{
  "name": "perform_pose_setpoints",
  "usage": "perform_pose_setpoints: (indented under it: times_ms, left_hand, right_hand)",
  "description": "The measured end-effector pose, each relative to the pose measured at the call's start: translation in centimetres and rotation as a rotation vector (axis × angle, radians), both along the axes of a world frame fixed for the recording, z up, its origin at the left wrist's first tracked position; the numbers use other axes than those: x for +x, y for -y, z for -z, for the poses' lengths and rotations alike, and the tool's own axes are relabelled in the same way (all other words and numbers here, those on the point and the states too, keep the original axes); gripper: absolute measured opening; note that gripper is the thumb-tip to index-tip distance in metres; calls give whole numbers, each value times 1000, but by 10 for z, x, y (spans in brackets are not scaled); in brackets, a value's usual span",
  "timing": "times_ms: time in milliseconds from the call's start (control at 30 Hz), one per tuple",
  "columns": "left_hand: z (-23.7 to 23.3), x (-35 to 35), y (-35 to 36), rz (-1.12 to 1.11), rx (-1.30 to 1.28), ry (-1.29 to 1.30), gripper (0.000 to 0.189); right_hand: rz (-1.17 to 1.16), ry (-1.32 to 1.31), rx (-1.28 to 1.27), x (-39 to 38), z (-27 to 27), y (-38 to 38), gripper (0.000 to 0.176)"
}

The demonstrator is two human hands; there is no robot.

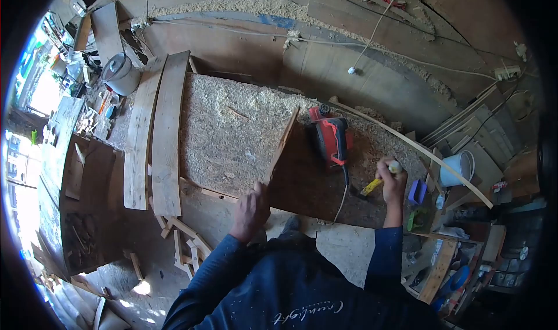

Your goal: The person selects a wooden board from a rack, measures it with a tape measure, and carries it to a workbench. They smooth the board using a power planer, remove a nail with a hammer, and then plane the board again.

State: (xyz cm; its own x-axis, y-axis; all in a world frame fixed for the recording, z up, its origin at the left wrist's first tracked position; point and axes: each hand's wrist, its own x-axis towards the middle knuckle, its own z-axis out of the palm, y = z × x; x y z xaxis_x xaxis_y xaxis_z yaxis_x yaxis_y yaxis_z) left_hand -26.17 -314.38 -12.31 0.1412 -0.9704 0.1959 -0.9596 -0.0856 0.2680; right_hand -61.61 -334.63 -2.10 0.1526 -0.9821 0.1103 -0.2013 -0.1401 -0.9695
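My left grip (251,211): closed on wooden strip (283,144), near end by front edge of table (296,190). My right grip (392,182): closed on yellow-handled tool (372,186). Open room: between strip and red power tool (333,139).

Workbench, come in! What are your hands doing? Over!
Left hand gripping wooden strip. Right hand holding yellow-handled tool. Red power tool and wood shavings on bench, possibly in the way.
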Motion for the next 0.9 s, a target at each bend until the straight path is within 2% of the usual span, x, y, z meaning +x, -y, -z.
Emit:
perform_pose_setpoints:
  times_ms: [67,133,200,300,367,433,500,600,700,900]
  left_hand:
    - [-6,7,19,-3,77,-83,15]
    - [-26,5,22,-22,116,-131,16]
    - [-27,1,28,-36,102,-181,17]
    - [-17,2,31,-101,61,-291,19]
    - [-17,3,35,-165,86,-416,21]
    - [-15,-2,36,-197,242,-445,20]
    - [-18,0,39,-204,354,-461,20]
    - [-31,5,41,-205,407,-489,19]
    - [-31,3,40,-249,355,-520,18]
    - [-30,4,42,-256,371,-513,15]
  right_hand:
    - [-25,-107,-144,50,-67,-10,20]
    - [23,-66,-446,87,-120,-4,35]
    - [-57,84,-768,112,-146,22,46]
    - [-193,307,-495,140,-174,51,42]
    - [-77,389,-294,176,-155,92,37]
    - [-23,542,18,210,-127,138,40]
    - [90,460,124,238,-90,188,48]
    - [301,179,141,266,-35,247,59]
    - [358,35,225,282,-20,273,56]
    - [403,-61,258,295,-8,298,61]
